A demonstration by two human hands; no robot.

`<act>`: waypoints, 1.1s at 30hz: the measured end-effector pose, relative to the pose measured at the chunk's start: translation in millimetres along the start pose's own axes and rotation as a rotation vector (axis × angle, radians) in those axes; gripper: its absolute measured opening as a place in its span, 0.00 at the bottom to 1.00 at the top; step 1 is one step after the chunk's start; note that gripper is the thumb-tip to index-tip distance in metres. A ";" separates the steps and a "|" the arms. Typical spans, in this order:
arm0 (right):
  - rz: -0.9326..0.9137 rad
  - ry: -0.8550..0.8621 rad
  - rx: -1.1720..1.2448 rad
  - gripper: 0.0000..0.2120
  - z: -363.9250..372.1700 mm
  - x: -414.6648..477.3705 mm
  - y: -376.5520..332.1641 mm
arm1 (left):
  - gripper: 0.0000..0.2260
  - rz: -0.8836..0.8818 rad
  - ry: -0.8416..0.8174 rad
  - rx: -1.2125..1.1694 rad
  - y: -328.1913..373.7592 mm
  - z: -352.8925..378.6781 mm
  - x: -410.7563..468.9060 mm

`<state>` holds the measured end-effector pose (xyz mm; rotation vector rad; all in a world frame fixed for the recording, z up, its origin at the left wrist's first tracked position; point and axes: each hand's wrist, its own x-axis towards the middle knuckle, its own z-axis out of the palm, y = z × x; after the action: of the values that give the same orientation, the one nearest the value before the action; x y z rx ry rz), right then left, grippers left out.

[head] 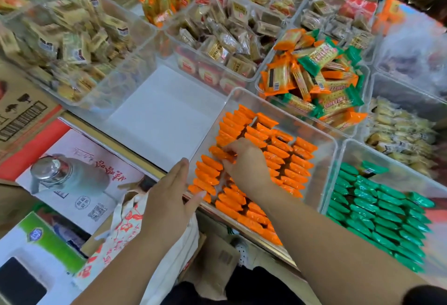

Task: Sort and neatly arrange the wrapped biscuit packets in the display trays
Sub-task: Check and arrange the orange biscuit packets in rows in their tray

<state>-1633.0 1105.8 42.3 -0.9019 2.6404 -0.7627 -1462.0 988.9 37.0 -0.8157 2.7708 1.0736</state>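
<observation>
The left hand (169,198) lies flat with fingers straight and holds nothing. It rests against the outside of the left wall of a clear rectangular plastic tray (321,174), by the tray's near-left corner. Inside that tray the right hand (244,159) pinches one orange foil-wrapped biscuit packet (219,152) close to the left wall, beside rows of matching orange packets (283,159). Just to the right, a second clear tray (411,171) holds neat rows of green wrapped packets (377,210). Beyond both, a farther clear tray (260,94) carries a loose heap of mixed orange and green packets (316,82).
</observation>
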 end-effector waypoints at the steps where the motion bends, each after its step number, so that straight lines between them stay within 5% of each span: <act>1: -0.022 -0.014 -0.063 0.13 5.0 1.1 0.5 | 0.38 0.000 -0.010 -0.007 0.7 0.0 0.2; 4: -0.058 -0.016 -0.189 0.12 15.3 4.2 1.7 | 0.37 -0.008 -0.017 0.015 2.1 -1.9 1.8; 9: -0.133 -0.071 -0.188 0.18 15.4 0.9 7.7 | 0.29 0.212 0.111 0.425 7.8 -5.4 10.8; 13: -0.149 -0.126 -0.131 0.21 6.6 4.0 13.9 | 0.29 0.371 -0.025 0.663 22.0 -2.5 32.4; 17: -0.101 0.039 -0.079 0.10 2.8 16.6 20.7 | 0.33 0.383 -0.207 0.819 36.2 -1.9 52.9; 26: -0.068 0.007 -0.387 0.10 2.0 33.7 19.5 | 0.39 0.325 -0.302 0.846 53.1 1.9 69.1; 33: 0.006 0.161 0.043 0.08 -24.0 27.0 11.3 | 0.34 0.268 -0.274 0.795 55.4 -0.4 58.2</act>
<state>-1668.9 1106.0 54.3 -0.8542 2.7514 -0.9230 -1539.5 996.4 57.2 -0.1811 2.7261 0.0225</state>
